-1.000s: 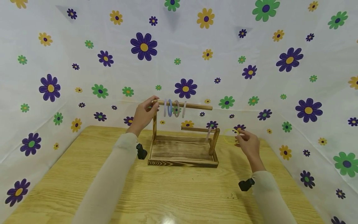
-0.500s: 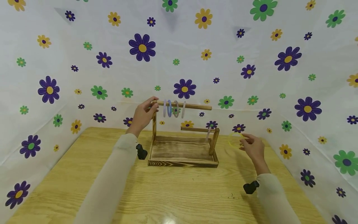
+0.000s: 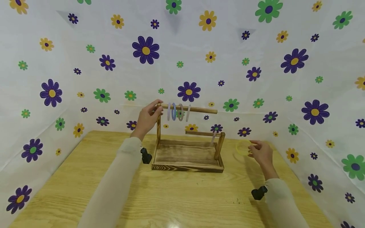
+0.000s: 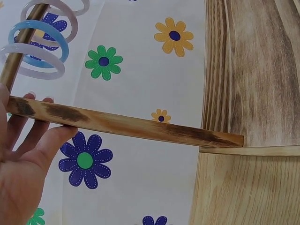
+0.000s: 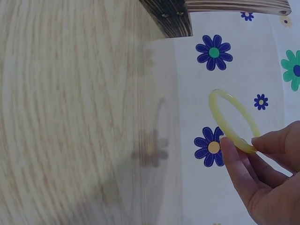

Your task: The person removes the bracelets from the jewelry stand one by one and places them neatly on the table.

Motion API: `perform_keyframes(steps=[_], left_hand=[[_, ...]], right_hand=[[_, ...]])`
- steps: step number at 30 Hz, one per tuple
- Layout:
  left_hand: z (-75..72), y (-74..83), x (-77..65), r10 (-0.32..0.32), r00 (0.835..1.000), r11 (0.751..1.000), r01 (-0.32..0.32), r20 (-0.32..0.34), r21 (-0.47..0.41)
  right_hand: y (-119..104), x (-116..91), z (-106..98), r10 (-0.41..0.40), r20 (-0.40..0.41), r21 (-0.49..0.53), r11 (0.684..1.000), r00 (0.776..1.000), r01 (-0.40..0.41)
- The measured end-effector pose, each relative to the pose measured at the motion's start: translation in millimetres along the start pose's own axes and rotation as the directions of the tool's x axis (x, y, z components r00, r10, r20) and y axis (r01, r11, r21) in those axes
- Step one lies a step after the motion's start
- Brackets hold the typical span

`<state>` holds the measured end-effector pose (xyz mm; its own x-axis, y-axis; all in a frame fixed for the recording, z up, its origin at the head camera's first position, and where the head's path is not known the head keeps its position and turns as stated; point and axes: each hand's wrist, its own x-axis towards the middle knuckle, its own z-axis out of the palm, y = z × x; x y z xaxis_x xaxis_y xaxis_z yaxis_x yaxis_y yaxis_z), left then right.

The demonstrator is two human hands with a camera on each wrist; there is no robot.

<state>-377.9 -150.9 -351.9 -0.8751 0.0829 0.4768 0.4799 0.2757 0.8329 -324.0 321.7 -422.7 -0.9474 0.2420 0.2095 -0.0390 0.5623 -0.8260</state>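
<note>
My left hand (image 3: 148,118) grips the top of the tall left post (image 4: 122,124) of a wooden bangle stand (image 3: 186,169), thumb on one side and fingers on the other. From the stand's upper rod (image 3: 203,110) hang several bangles: a pale lilac one (image 3: 169,111), a blue one (image 3: 174,111), a brownish one (image 3: 181,112) and a whitish one (image 3: 188,113). Another pale bangle (image 3: 213,139) hangs on the lower rod (image 3: 199,133). Right of the stand, my right hand (image 3: 262,154) pinches a translucent yellow bangle (image 5: 234,120) between thumb and fingers, above the table.
The stand's tray base rests toward the back of the light wooden table (image 3: 171,196). A white cloth with printed flowers (image 3: 131,76) surrounds the table at the back and sides. Small dark specks (image 3: 237,201) lie on the table at front right.
My right hand has moved right and lower with the yellow bangle, away from the stand. The left hand keeps its grip on the post, and the hanging bangles have stayed put.
</note>
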Motion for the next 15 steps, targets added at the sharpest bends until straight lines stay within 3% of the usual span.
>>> perform_keyframes(steps=[3, 11, 12, 15], left_hand=[[0.4, 4.8, -2.5, -0.01, 1.0, 1.0, 0.01, 0.002, -0.003], [-1.5, 37.4, -15.8, -0.028, 1.0, 0.999, 0.028, 0.014, 0.018], [-1.7, 38.8, -16.3, -0.029, 0.999, 0.999, 0.028, 0.014, 0.02], [-0.8, 23.7, -10.5, -0.016, 1.0, 1.0, 0.016, 0.007, 0.015]], right_hand=[[4, 0, -2, 0.003, 0.028, -0.017, 1.0, 1.0, -0.003], [15, 0, -4, 0.032, 0.136, -0.089, 0.996, 0.99, -0.021], [16, 1, -4, 0.036, 0.151, -0.098, 0.995, 0.988, -0.021], [16, 1, -4, 0.049, 0.205, -0.121, 0.992, 0.978, -0.025]])
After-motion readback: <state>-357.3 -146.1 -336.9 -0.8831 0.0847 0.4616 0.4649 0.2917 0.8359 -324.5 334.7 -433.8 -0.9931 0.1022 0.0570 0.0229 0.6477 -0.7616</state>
